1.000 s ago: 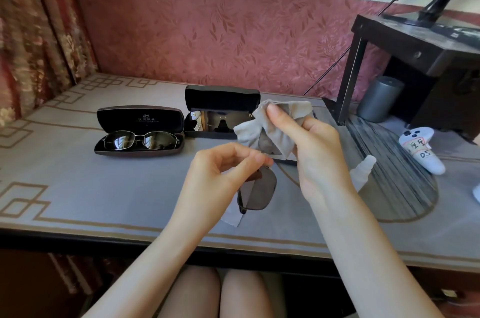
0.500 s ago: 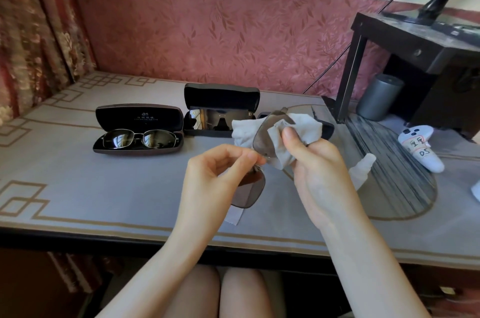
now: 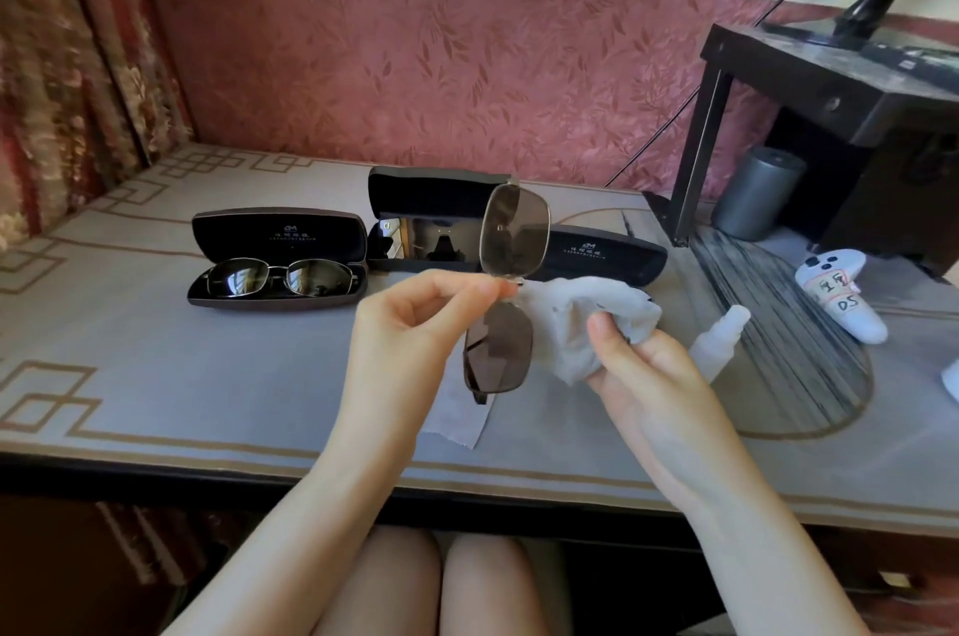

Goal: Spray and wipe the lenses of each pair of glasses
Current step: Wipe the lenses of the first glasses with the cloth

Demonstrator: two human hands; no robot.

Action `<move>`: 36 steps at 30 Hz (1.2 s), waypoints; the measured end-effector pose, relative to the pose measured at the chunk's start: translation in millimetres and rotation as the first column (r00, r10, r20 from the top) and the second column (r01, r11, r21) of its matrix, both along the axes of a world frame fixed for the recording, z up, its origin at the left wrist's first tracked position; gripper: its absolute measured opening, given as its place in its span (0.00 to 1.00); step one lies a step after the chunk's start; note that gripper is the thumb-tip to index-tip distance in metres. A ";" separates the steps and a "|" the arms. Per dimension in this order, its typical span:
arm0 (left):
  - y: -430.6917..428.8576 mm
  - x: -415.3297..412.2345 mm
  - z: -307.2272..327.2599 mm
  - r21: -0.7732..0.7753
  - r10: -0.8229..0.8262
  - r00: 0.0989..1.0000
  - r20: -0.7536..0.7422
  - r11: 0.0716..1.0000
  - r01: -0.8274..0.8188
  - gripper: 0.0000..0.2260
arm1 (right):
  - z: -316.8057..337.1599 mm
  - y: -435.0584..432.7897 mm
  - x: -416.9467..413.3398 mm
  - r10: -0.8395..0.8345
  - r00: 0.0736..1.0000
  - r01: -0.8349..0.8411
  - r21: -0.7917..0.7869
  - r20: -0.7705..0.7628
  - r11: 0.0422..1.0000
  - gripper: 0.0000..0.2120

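My left hand [image 3: 415, 324] pinches the bridge of a pair of brown-tinted glasses [image 3: 511, 241], held on end above the table with one lens up and one down. To the right of them, my right hand [image 3: 643, 376] grips a crumpled white cloth [image 3: 576, 324], which is off the lenses. A small clear spray bottle [image 3: 718, 342] lies on the table behind my right hand. A second pair of dark glasses [image 3: 280, 278] rests in an open case [image 3: 275, 230] at the left. Another open case [image 3: 430, 215] stands behind, with dark glasses inside.
A third dark case [image 3: 607, 254] lies behind the cloth. A white tissue [image 3: 456, 422] lies near the table's front edge. On the right are a striped mat [image 3: 789, 350], a white controller [image 3: 840, 293], a grey cylinder [image 3: 757, 191] and a black monitor stand [image 3: 830, 80].
My right hand has drawn the cloth down and off the upper lens, which now shows bare. My left hand has raised the glasses a little and turned them more upright.
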State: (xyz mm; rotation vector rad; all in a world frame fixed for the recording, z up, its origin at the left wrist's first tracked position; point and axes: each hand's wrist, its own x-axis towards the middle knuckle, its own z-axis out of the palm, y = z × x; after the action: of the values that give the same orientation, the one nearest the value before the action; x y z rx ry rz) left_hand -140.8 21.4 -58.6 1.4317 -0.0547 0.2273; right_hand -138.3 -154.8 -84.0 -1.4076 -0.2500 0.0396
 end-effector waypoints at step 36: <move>7.6 2.1 -10.9 -0.038 -0.175 0.977 -0.126 0.984 0.171 0.09 | 9.4 25.1 3.5 0.041 0.988 -0.055 -0.094 -0.150 0.994 0.14</move>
State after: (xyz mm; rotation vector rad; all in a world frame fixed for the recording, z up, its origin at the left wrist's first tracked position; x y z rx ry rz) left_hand -138.8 29.0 -69.5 1.4035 -0.0700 -0.0080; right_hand -134.8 -129.7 -74.6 -1.4882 -0.1606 0.1973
